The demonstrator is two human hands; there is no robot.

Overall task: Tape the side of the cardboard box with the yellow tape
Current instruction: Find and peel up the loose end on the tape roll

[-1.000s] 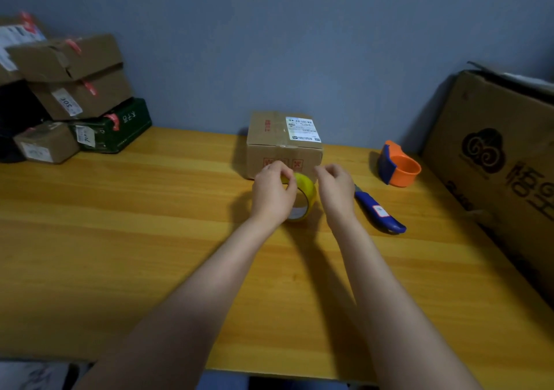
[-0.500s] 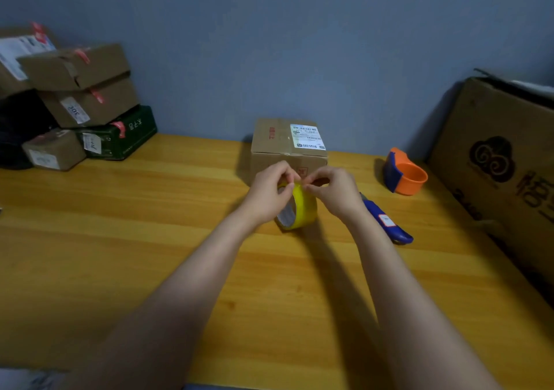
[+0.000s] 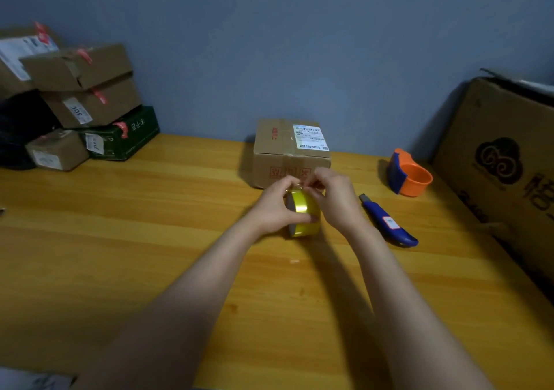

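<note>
The yellow tape roll (image 3: 303,211) stands on edge in front of the cardboard box (image 3: 290,153), gripped by the left hand (image 3: 277,208); the right hand (image 3: 335,199) pinches at its top edge. Both sit on a wooden table (image 3: 120,239) against a grey-blue wall (image 3: 299,45). The box bears a white shipping label (image 3: 310,138) and red print, unreadable.

Wooden table (image 3: 120,254) carries cardboard box (image 3: 284,162), blue cutter (image 3: 389,224), orange dispenser (image 3: 410,177).
</note>
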